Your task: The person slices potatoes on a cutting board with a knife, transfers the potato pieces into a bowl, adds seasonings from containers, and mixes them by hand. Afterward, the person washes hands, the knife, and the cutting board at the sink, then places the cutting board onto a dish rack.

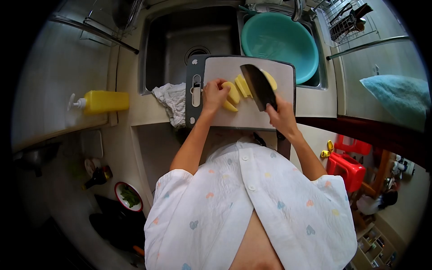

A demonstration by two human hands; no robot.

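A cutting board (270, 114) with a grey edge lies on the counter, partly over the sink. Several yellow pieces, like peeled potato (231, 93), are on its middle. My left hand (215, 93), fingers bent together, touches the leftmost pieces. My right hand (281, 116) is closed round the handle of a broad dark knife (258, 86). The blade slants up and to the left, between cut sticks (243, 85) on its left and a larger yellow piece (270, 80) partly behind it.
Beyond the board are a steel sink (168, 36) and a teal basin (279, 42). A white cloth (172, 101) and a yellow pump bottle (105, 102) are on the left. Red stools (346, 168) and a person (373, 202) are at the lower right.
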